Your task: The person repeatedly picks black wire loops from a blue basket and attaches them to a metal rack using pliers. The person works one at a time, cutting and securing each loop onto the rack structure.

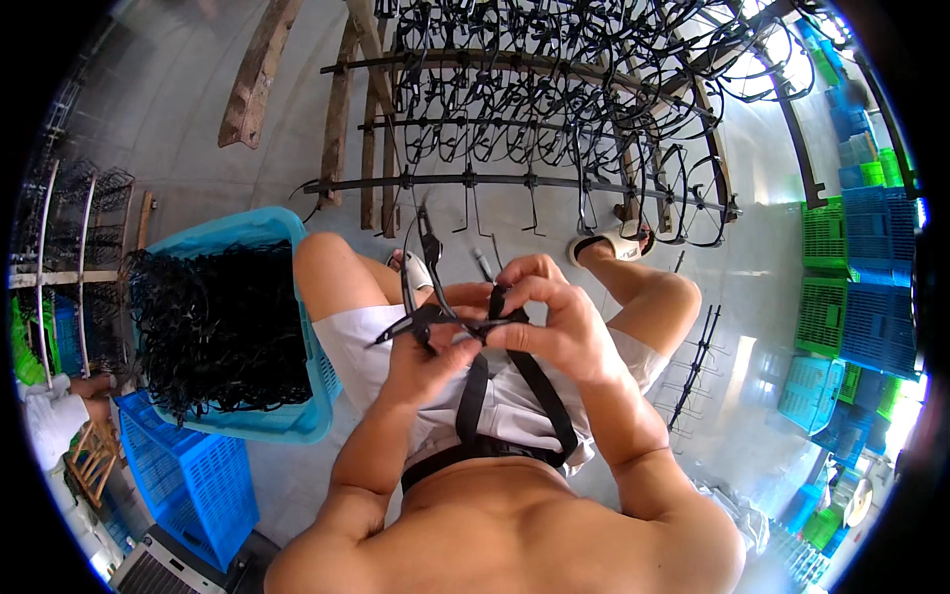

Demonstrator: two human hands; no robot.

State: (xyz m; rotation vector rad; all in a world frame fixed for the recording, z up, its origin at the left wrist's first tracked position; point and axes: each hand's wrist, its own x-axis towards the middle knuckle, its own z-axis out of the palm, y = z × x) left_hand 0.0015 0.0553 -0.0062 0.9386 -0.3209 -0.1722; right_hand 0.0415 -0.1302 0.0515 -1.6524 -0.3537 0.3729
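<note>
Apparently adjusting black plastic piece (426, 316) at mid-view, pinched in nearly closed fingertips of left hand (427, 368) at seven o'clock, right hand (566, 325) at three. Likely calling next for steady two-handed pinch, fine finger control. Near light-blue tub (319, 398) at nine o'clock.

We hold a part (426, 317) above our lap (505, 396), a tub (272, 228) heaped with pieces (218, 327) at our left and a crate (213, 485) just behind it; before us, frames (554, 84) line a rack (445, 181), while stacked crates (876, 238) stand well apart at our far right.
</note>
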